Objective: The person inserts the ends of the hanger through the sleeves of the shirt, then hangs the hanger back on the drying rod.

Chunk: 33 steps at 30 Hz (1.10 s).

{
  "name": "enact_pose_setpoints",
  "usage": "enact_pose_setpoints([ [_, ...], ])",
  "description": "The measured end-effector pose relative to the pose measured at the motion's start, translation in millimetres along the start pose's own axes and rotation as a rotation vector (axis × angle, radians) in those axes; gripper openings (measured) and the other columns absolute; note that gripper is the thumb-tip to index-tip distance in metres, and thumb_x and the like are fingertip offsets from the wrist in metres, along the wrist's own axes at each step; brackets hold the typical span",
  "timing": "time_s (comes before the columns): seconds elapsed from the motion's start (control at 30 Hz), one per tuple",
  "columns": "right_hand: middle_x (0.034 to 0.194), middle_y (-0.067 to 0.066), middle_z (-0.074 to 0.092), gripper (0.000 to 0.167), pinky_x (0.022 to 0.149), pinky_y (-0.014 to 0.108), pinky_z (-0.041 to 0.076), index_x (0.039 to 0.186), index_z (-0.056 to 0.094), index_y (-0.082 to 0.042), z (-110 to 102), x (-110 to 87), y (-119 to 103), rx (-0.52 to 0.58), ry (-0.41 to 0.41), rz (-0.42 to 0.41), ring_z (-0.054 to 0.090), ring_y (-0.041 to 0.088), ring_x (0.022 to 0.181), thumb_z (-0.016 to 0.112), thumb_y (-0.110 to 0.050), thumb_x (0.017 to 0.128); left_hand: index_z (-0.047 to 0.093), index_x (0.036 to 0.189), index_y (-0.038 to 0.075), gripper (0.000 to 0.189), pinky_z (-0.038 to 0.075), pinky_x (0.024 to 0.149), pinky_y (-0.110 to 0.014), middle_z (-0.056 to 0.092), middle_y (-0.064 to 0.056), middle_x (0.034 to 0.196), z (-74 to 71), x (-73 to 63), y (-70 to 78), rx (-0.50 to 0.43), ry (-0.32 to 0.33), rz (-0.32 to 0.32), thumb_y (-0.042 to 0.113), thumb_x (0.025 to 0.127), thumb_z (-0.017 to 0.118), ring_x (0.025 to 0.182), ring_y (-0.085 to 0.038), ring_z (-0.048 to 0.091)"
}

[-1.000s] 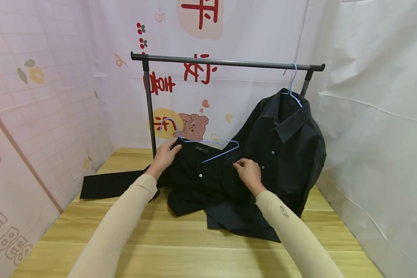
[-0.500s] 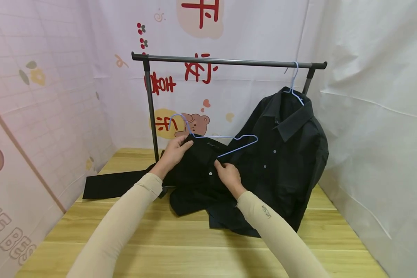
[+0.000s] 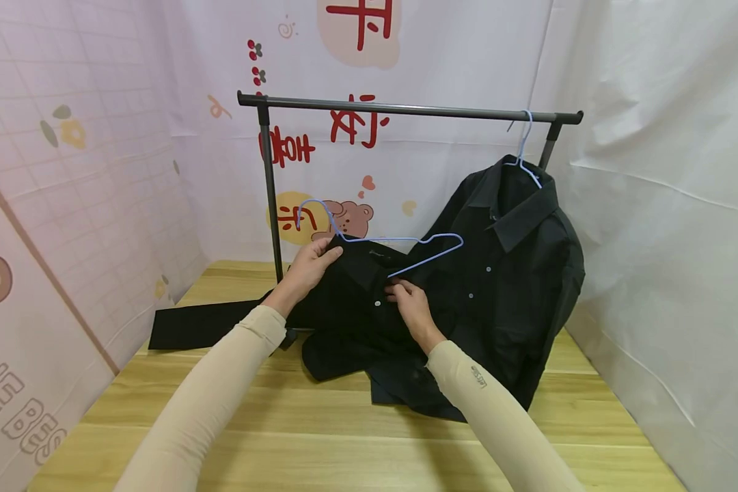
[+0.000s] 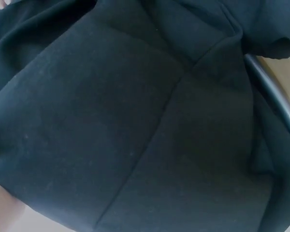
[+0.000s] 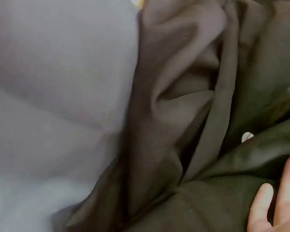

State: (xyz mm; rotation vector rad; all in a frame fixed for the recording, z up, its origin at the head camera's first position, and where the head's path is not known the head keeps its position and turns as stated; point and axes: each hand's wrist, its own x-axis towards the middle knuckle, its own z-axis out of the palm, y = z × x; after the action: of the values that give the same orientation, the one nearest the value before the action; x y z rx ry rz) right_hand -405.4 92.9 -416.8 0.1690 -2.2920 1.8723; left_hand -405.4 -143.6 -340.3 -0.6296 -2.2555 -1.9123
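My left hand (image 3: 310, 266) grips the shoulder of a black button-up shirt (image 3: 357, 280) near its neck. A blue wire hanger (image 3: 400, 239) sits partly inside; its hook sticks up above the left hand, and its right arm lies outside the neckline. My right hand (image 3: 412, 307) is at the shirt front, fingertips beside a white button (image 3: 378, 303) and just below the hanger's lower bar. In the right wrist view the fingers (image 5: 287, 193) look fairly straight against dark cloth. Black fabric (image 4: 135, 121) fills most of the left wrist view.
A dark metal clothes rack (image 3: 406, 109) stands behind. Another black shirt (image 3: 510, 273) hangs on its right end from a blue hanger (image 3: 523, 147), its lower part reaching the wooden table (image 3: 320, 437). One black sleeve (image 3: 203, 324) stretches left across the tabletop.
My left hand has moved slightly right and up with the shirt and hanger. The right hand has come left to the shirt front, and its fingers have since spread a little.
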Motion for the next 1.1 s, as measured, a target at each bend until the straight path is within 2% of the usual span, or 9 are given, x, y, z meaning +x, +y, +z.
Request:
enact_pose_setpoints([
  [0.1,0.11,0.015,0.071,0.06,0.092,0.041,0.049,0.12,0.068,0.001,-2.9,2.1,-1.8,0.071,0.012,0.061,0.068,0.027,0.099,0.043,-0.051,0.103,0.061,0.11,-0.001,0.024,0.05,0.068,-0.025,0.062,-0.002,0.085,-1.3,-1.0,1.6,-0.013,-0.006,0.006,0.021,0.105,0.052,0.074,-0.013,0.06],
  [0.2,0.102,0.012,0.074,0.078,0.078,0.036,0.051,0.113,0.072,0.0,-5.2,4.7,-6.9,0.071,0.019,0.147,0.07,0.023,0.091,0.039,-0.069,0.096,0.061,0.11,-0.002,0.023,0.049,0.071,-0.025,0.061,-0.002,0.086,-2.1,-2.3,3.1,-0.001,-0.04,0.028,0.019,0.105,0.052,0.076,-0.013,0.058],
  [0.27,0.099,0.01,0.075,0.072,0.072,0.032,0.051,0.11,0.073,-0.001,-7.1,5.8,-9.8,0.049,0.013,0.2,0.071,0.023,0.09,0.044,-0.065,0.097,0.061,0.109,-0.003,0.023,0.049,0.072,-0.025,0.061,-0.002,0.086,-2.4,-2.5,3.1,0.003,-0.064,0.04,0.017,0.105,0.052,0.077,-0.013,0.058],
  [0.43,0.099,0.014,0.073,0.036,0.066,0.031,0.055,0.107,0.071,-0.001,-15.9,6.5,-11.6,-0.071,0.049,0.25,0.07,0.029,0.088,0.051,-0.03,0.101,0.061,0.108,-0.004,0.023,0.047,0.076,-0.026,0.06,-0.001,0.087,-7.2,-2.4,-0.7,0.043,-0.069,0.049,0.017,0.104,0.053,0.08,-0.014,0.056],
  [0.53,0.094,0.016,0.067,0.029,0.059,0.031,0.056,0.093,0.067,-0.003,-26.5,7.9,-8.9,-0.193,0.134,0.215,0.066,0.027,0.073,0.047,-0.022,0.1,0.058,0.107,-0.004,0.026,0.043,0.08,-0.03,0.055,-0.005,0.09,-16.0,-3.2,-6.5,0.111,-0.036,0.026,0.021,0.105,0.053,0.086,-0.018,0.052],
  [0.67,0.073,0.01,0.058,0.033,0.052,0.031,0.052,0.074,0.061,-0.008,-42.5,10.6,-7.2,-0.38,0.208,0.106,0.057,0.02,0.054,0.051,-0.025,0.1,0.056,0.132,-0.002,0.039,0.041,0.102,-0.04,0.061,-0.016,0.122,-31.1,-3.5,-19.0,0.267,0.0,-0.005,0.026,0.105,0.052,0.115,-0.027,0.054],
  [0.8,0.056,0.003,0.052,0.041,0.052,0.032,0.048,0.063,0.058,-0.012,-52.0,12.3,-11.3,-0.476,0.212,0.011,0.057,0.019,0.049,0.058,-0.03,0.1,0.046,0.147,0.002,0.048,0.032,0.113,-0.046,0.049,-0.016,0.146,-40.4,-4.8,-28.9,0.39,0.015,0.004,0.024,0.105,0.053,0.136,-0.03,0.043],
  [1.0,0.055,0.002,0.055,0.039,0.049,0.032,0.045,0.063,0.064,-0.011,-60.0,13.9,-19.1,-0.51,0.205,-0.042,0.057,0.019,0.049,0.059,-0.027,0.098,0.057,0.137,0.002,0.038,0.038,0.107,-0.048,0.057,-0.016,0.137,-44.4,-3.8,-38.6,0.516,0.017,0.083,0.022,0.105,0.053,0.128,-0.03,0.051],
  [1.1,0.057,0.004,0.057,0.036,0.05,0.033,0.044,0.069,0.069,-0.009,-63.0,14.2,-21.6,-0.537,0.178,-0.052,0.056,0.02,0.051,0.058,-0.026,0.099,0.064,0.109,0.001,0.021,0.045,0.09,-0.043,0.062,-0.015,0.101,-43.9,-2.9,-42.0,0.575,0.027,0.14,0.019,0.104,0.054,0.099,-0.028,0.057],
])
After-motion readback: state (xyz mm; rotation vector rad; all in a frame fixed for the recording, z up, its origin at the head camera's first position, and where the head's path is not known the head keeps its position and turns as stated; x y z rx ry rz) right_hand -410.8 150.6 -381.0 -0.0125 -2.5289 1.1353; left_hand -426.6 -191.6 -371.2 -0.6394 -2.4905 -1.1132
